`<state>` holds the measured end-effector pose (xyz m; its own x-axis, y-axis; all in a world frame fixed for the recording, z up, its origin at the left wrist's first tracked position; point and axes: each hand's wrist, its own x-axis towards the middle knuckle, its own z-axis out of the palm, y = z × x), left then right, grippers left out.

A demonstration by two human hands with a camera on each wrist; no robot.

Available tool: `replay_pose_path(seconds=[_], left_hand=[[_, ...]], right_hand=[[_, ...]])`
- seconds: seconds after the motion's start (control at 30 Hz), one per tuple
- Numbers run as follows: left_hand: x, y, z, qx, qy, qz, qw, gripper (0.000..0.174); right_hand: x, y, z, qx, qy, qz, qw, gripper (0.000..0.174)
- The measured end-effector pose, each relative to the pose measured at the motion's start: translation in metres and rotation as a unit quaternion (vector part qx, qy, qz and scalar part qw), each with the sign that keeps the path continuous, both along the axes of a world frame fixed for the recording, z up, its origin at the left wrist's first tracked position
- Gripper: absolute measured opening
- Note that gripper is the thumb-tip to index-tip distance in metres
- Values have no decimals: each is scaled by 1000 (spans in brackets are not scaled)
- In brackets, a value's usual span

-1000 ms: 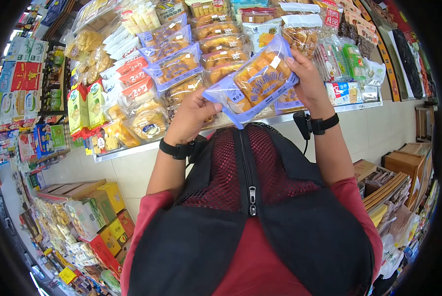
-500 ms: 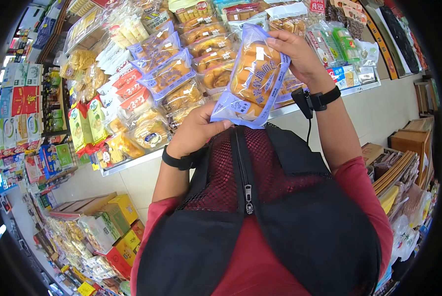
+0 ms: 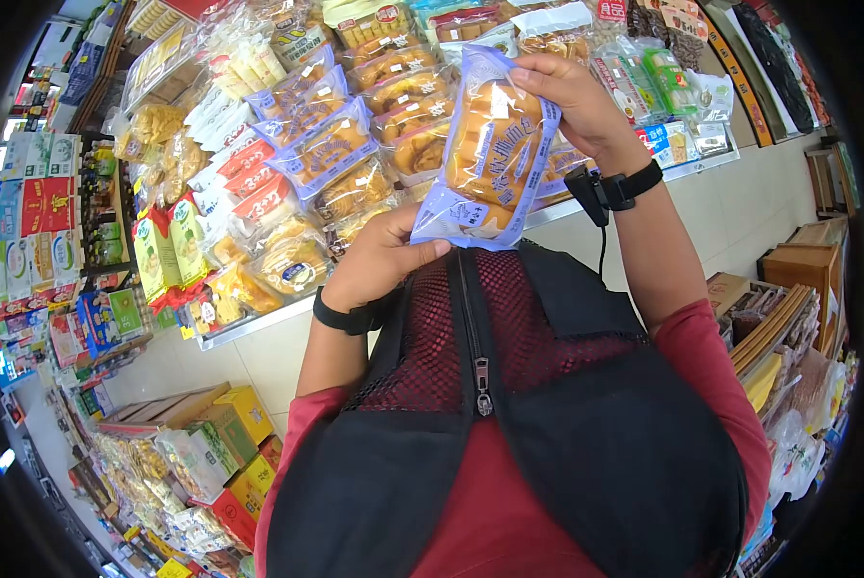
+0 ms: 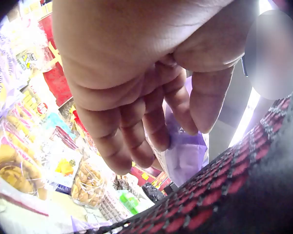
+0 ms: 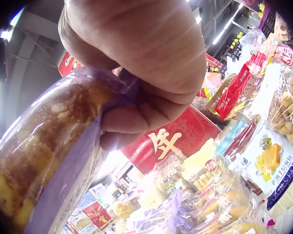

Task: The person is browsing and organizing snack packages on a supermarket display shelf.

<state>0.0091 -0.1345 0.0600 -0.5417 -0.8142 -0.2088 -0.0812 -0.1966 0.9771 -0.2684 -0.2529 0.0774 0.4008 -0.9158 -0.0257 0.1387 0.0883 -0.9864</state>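
A purple-edged clear bag of bread [image 3: 494,144] is held nearly upright in front of the vest, its printed face toward the head view. The right hand [image 3: 574,101] grips its upper right edge; in the right wrist view the fingers of that hand [image 5: 146,68] curl round the purple film beside the browned bread [image 5: 49,141]. At the lower left corner the left hand [image 3: 379,255] pinches the bag between thumb and fingers. The left wrist view has the left hand's fingers [image 4: 136,131] bent against the purple film [image 4: 185,156].
Behind the bag a display table [image 3: 258,326] carries rows of packaged breads, with similar purple bags [image 3: 324,149] at centre left and green-and-white packs [image 3: 668,82] at the right. Boxes [image 3: 244,414] stand on the floor at lower left, and a wooden crate [image 3: 798,279] at the right.
The bag has turned from a slant to nearly upright, its top moving left. Both hands have kept hold of it, and the left hand has moved slightly lower. Little differs over the last half second.
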Motion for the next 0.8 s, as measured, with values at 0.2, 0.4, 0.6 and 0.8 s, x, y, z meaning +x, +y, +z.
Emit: replay_pose_path(seconds=[0.2, 0.4, 0.6, 0.8], left_hand=[[0, 1, 3, -4, -11, -3, 1000, 24], [1, 2, 2, 10, -7, -3, 1000, 24], [3, 3, -1, 13, 0, 2, 1000, 24], [4, 3, 1, 33, 2, 13, 999, 26]], right_hand=[[3, 4, 0, 5, 2, -33, 999, 30], [3, 5, 0, 18, -6, -30, 999, 29], [5, 5, 0, 17, 1, -35, 999, 29], [7, 2, -2, 12, -6, -25, 1000, 29]])
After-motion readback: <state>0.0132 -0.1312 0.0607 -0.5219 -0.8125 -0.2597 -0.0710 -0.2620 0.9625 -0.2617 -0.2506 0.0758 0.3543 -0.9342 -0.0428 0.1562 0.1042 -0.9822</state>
